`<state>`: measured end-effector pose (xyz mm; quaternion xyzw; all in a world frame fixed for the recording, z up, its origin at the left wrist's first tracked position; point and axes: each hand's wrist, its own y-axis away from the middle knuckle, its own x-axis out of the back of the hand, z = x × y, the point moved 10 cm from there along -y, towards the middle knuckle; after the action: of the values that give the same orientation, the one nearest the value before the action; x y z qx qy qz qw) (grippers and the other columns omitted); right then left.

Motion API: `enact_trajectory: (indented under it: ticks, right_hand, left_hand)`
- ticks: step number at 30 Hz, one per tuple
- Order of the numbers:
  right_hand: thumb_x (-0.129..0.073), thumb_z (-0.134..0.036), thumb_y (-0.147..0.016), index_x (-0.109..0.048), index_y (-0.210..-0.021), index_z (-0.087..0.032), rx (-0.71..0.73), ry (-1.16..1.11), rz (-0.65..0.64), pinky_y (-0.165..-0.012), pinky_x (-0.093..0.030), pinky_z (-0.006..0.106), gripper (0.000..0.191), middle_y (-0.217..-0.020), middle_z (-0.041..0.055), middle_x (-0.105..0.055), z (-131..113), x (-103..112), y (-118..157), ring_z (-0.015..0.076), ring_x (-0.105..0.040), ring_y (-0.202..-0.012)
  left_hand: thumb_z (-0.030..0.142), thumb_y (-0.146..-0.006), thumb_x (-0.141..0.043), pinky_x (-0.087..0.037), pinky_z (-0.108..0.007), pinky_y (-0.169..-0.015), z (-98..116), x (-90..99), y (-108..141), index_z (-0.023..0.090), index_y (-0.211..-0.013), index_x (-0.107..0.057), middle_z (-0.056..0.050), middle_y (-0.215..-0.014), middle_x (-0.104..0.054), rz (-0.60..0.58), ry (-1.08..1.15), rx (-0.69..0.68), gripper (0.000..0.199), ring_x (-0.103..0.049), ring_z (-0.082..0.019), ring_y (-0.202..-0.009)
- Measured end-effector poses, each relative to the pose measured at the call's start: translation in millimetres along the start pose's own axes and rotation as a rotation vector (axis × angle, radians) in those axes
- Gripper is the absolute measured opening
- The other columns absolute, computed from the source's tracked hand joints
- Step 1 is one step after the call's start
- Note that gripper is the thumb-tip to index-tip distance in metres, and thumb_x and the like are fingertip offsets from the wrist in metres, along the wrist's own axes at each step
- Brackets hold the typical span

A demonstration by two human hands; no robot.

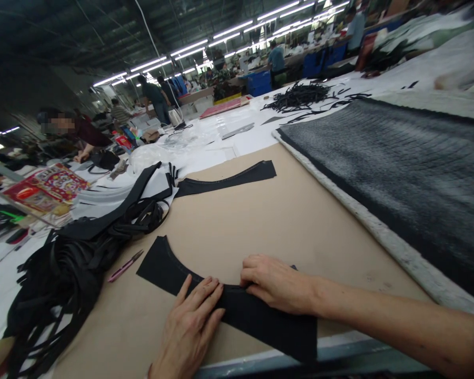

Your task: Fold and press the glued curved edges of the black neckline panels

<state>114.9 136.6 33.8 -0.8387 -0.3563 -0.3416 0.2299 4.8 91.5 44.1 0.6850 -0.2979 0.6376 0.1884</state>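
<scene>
Two hands (191,326) (278,284); two curved black pieces (266,326) (237,179); two black strip heaps (63,273) (298,97); one pink-handled snips (122,268).

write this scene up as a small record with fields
left hand: laid on a curved black fabric piece
right hand: fingers bent at its inner curved edge
work surface: tan sheet
farther up the sheet: similar black piece, untouched
tool: pink-handled snips, left of the near piece
left side: heap of black strips
right side: large dark cloth

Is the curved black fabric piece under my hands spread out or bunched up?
Spread out. The curved black fabric piece lies flat on the smooth tan work surface, its ends far apart.
</scene>
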Motion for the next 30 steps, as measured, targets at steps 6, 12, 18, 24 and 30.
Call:
enact_trajectory:
  ticks: [6, 12, 18, 24, 30]
  right_hand:
    - [-0.06, -0.012, -0.082, -0.062, -0.096, -0.018, -0.069, -0.01, 0.033, -0.083, -0.038, 0.029, 0.016, -0.095, 0.0043, -0.06, 2.9, 4.6, 1.6, 0.0189, -0.054, -0.093]
    - [-0.069, -0.023, -0.078, -0.061, -0.102, -0.016, -0.154, 0.021, -0.022, -0.084, -0.038, 0.034, 0.026, -0.097, 0.006, -0.064, 3.3, 9.6, -3.6, 0.0218, -0.056, -0.092]
    - [-0.065, -0.024, -0.077, -0.066, -0.084, -0.018, -0.2, 0.102, -0.142, -0.07, -0.038, 0.03, 0.009, -0.081, 0.0041, -0.067, 7.5, 3.9, -10.1, 0.0222, -0.06, -0.08]
    - [-0.06, -0.017, -0.075, -0.066, -0.085, -0.019, -0.181, 0.053, -0.108, -0.064, -0.037, 0.026, 0.012, -0.083, 0.004, -0.068, 9.7, 1.8, -6.1, 0.0204, -0.061, -0.079]
    - [-0.055, -0.011, -0.074, -0.066, -0.09, -0.02, -0.159, 0.004, -0.057, -0.067, -0.039, 0.026, 0.021, -0.088, 0.0032, -0.066, 10.3, 2.8, 1.2, 0.0198, -0.061, -0.082]
  left_hand:
    - [0.019, -0.084, -0.056, -0.053, -0.034, -0.087, -12.5, 4.7, -23.4, 0.024, -0.114, -0.058, -0.005, -0.107, -0.063, 0.09, 0.392, 0.318, 0.03, -0.059, -0.017, -0.101]
    - [0.008, -0.077, -0.052, -0.047, -0.035, -0.086, -4.4, -14.6, -42.6, 0.023, -0.092, -0.062, -0.003, -0.095, -0.061, -0.156, 0.642, 0.449, 0.023, -0.056, -0.019, -0.095]
    - [0.004, -0.066, -0.05, -0.041, -0.032, -0.076, -9.5, -22.5, -49.6, 0.021, -0.079, -0.06, -0.001, -0.083, -0.059, -0.291, 0.645, 0.478, 0.023, -0.053, -0.018, -0.084]
    - [0.005, -0.062, -0.05, -0.039, -0.029, -0.072, -8.3, -26.1, -55.9, 0.021, -0.076, -0.062, 0.0, -0.08, -0.06, -0.337, 0.665, 0.469, 0.024, -0.054, -0.017, -0.08]
    - [0.005, -0.066, -0.049, -0.041, -0.03, -0.075, -6.3, -22.0, -54.1, 0.022, -0.077, -0.065, -0.001, -0.081, -0.061, -0.303, 0.672, 0.474, 0.026, -0.055, -0.016, -0.08]
